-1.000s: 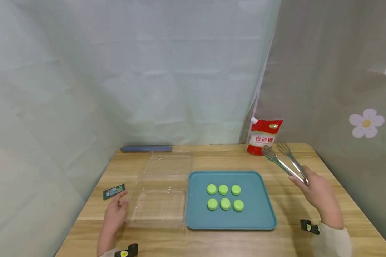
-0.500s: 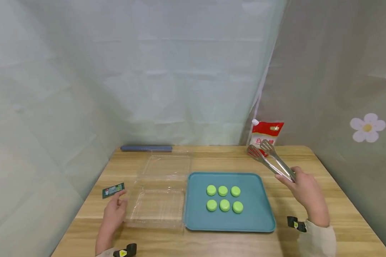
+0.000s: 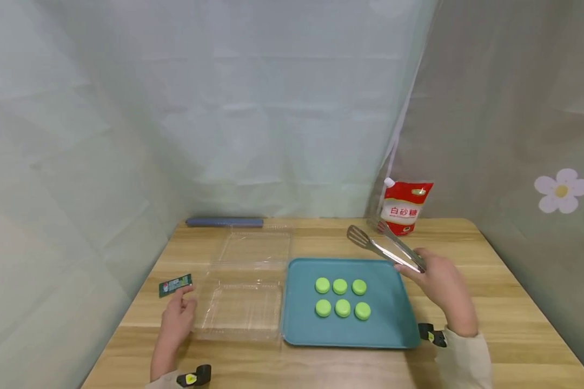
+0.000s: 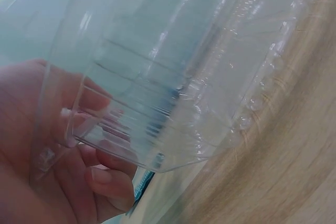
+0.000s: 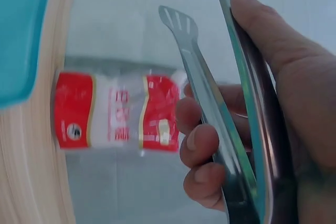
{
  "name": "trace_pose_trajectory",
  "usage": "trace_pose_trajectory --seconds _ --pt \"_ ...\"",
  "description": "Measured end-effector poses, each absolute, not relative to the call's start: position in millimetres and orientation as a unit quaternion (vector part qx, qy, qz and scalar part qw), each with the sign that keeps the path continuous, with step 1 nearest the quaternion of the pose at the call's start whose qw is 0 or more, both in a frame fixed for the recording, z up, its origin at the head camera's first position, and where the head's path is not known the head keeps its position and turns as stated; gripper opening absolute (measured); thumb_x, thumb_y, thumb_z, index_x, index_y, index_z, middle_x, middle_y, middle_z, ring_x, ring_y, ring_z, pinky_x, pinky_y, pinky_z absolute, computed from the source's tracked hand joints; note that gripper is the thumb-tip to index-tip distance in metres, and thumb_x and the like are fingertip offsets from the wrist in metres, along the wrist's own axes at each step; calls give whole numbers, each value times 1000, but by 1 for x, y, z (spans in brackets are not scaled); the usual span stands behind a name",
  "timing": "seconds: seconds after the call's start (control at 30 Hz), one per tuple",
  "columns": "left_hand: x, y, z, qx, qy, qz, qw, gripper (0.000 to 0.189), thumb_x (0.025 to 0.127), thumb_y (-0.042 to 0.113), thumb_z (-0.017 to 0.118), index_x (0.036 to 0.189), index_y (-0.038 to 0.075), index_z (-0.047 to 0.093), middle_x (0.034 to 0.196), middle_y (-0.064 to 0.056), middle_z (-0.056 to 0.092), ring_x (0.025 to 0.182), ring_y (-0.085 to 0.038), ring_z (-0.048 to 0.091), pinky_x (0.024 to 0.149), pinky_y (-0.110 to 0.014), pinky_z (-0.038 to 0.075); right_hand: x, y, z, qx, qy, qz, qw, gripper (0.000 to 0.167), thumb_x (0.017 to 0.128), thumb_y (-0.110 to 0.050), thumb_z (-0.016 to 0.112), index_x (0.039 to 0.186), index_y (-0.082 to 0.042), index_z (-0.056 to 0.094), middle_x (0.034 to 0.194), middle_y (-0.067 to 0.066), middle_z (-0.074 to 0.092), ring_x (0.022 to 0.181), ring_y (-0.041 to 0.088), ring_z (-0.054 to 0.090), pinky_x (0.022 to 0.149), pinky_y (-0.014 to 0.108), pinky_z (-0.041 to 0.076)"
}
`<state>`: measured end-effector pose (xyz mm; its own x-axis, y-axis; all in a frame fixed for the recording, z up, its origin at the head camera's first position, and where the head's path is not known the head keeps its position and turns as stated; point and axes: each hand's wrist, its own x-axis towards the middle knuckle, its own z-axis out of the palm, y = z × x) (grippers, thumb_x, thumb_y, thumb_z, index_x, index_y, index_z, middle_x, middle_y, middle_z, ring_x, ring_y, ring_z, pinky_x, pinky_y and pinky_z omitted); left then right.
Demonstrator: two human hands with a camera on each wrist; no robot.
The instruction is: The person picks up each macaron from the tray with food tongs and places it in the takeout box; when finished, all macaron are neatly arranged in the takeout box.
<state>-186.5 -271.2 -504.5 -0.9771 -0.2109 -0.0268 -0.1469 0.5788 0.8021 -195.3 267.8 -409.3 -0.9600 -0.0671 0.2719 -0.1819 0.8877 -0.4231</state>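
In my right hand (image 3: pixel 445 289) I hold metal serving tongs (image 3: pixel 388 252), thumb on one arm and fingers curled round the other. The slotted tips stand apart with nothing between them, above the far right edge of the blue tray (image 3: pixel 399 329). On that tray lie several round green macarons (image 3: pixel 343 308) in two rows. My left hand (image 3: pixel 176 319) holds the left edge of a clear plastic clamshell box (image 4: pixel 173 77), its curled fingers partly seen through the plastic. The box (image 3: pixel 245 308) lies on the table left of the tray, lid folded back.
A red and white pouch (image 3: pixel 404 208) with a white cap stands at the back right, behind the tongs. A dark green packet (image 3: pixel 175 284) lies just beyond my left fingers. Along the back left edge of the wooden table (image 3: pixel 321 370) lies a long blue bar (image 3: pixel 224 222).
My right hand has carried the tongs leftward, from the table's right side to over the tray's far right corner. The left hand, box and macarons stay in place.
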Motion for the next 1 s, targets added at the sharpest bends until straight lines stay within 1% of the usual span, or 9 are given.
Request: trace_pose_trajectory --seconds 0.13,0.27,0.37,0.53,0.67,0.73,0.8,0.87,1.0 --pt "-187 -270 -503 98 -888 -446 44 39 105 8 42 142 -5 41 87 -13 52 69 -20 48 59 -31 41 -197 254 -406 87 -964 229 108 58 88 -42 79 117 7 64 73 2 58 68 20 54 60 36 45" --pt "-188 -270 -503 96 -889 -445 54 39 105 9 42 142 -4 43 87 -12 52 67 -19 48 58 -30 41 -198 244 -402 81 -968 226 79 55 84 -38 83 114 5 66 67 0 53 65 19 50 57 34 43" --pt "-188 -270 -503 100 -889 -444 56 39 105 9 42 142 -4 44 86 -12 52 67 -19 48 57 -30 41 -197 240 -401 70 -970 225 54 53 80 -35 86 111 4 68 67 1 54 66 20 50 57 33 43" --pt "-184 -272 -503 102 -887 -447 51 39 106 9 43 142 -4 44 86 -11 52 67 -19 47 58 -29 41 -198 233 -406 71 -969 234 14 53 78 -34 87 111 3 69 70 0 56 67 19 52 59 34 44" --pt "-183 -275 -506 107 -884 -453 43 40 106 9 43 144 -4 43 86 -11 52 66 -18 47 56 -28 41 -201 228 -413 93 -971 222 -2 43 78 -32 88 104 -1 73 62 -2 52 61 17 49 56 33 41" --pt "-183 -275 -507 108 -884 -453 45 40 106 9 44 144 -3 44 85 -10 52 65 -17 47 56 -28 41 -202 225 -416 102 -973 207 -5 43 77 -30 89 106 -1 75 60 -4 52 61 16 49 57 33 42" --pt "-183 -274 -506 107 -884 -452 50 39 106 9 44 143 -3 45 84 -11 52 64 -17 47 56 -28 41 -203 222 -418 110 -975 193 -9 47 76 -30 89 109 1 75 63 -4 57 62 14 51 59 34 45" --pt "-184 -274 -505 106 -884 -451 52 39 106 9 44 143 -3 45 86 -12 53 65 -18 47 56 -28 41 -204 219 -420 115 -977 181 -16 53 75 -31 90 112 4 74 71 -2 64 67 14 54 63 36 48" --pt "-185 -273 -504 112 -883 -453 42 40 106 10 43 144 -3 44 91 -15 55 70 -19 48 58 -28 42 -208 214 -423 124 -977 172 -26 52 75 -32 90 109 5 75 82 3 69 72 16 54 63 37 48"
